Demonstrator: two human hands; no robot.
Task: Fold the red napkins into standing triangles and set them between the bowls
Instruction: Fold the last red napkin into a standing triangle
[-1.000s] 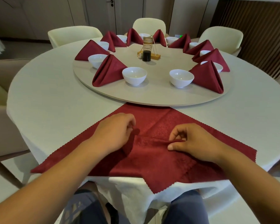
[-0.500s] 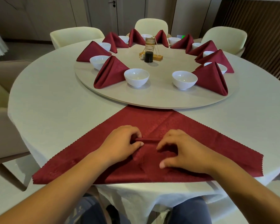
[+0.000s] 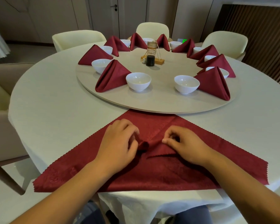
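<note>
Red cloth napkin [image 3: 152,173] with pinked edges, spread as a wide triangle at the near edge of the round table [image 3: 55,120], which is draped in white cloth. Its long hem lies along that edge, and its far point meets the near rim of the beige round turntable [image 3: 160,102].

The left hand [image 3: 118,143], fingers curled, pinches a small raised roll of fabric at the napkin's middle. The right hand [image 3: 187,146], just beside it, nips a turned-up corner flap between thumb and curled fingers; the flap's zigzag hem lies across the cloth below the thumb. The hands are close but apart, with the gathered fold between them.

On the turntable, two white porcelain bowls stand by its near rim, well apart: one to the left [image 3: 138,81], one to the right [image 3: 186,84]. Folded red napkins stand as triangles just outside them, one [image 3: 111,76] beside the left bowl and one [image 3: 214,83] beside the right. Further bowls and triangles alternate round the rim to the far side.

Near the turntable's centre, a glass bottle [image 3: 150,54] of dark liquid stands against a wooden stand [image 3: 160,61]. Cream upholstered chairs [image 3: 78,38] ring the table's far edge.
</note>
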